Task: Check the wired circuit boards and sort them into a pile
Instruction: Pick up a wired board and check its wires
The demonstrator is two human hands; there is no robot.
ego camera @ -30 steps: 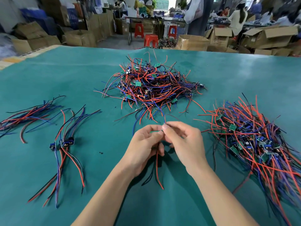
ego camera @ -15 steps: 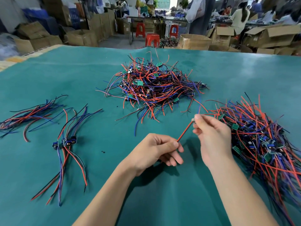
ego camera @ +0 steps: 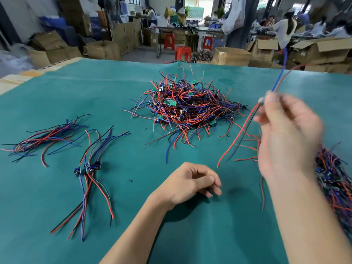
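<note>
- Wires of one wired circuit board (ego camera: 263,101) trail from the right hand (ego camera: 287,136), at right of the frame: blue and red leads rise toward the upper right, a red and a dark lead hang to lower left.
- The right grip pinches that board at its blurred fingertips, lifted above the green bench (ego camera: 133,216).
- The left hand (ego camera: 187,182), lower centre, rests loosely curled on the bench, grasping nothing.
- Central heap of wired boards (ego camera: 187,109) lies beyond both hands.
- A second pile (ego camera: 335,176) sits at the right edge, partly behind the right forearm.
- Small bundles (ego camera: 89,168) lie at left.
</note>
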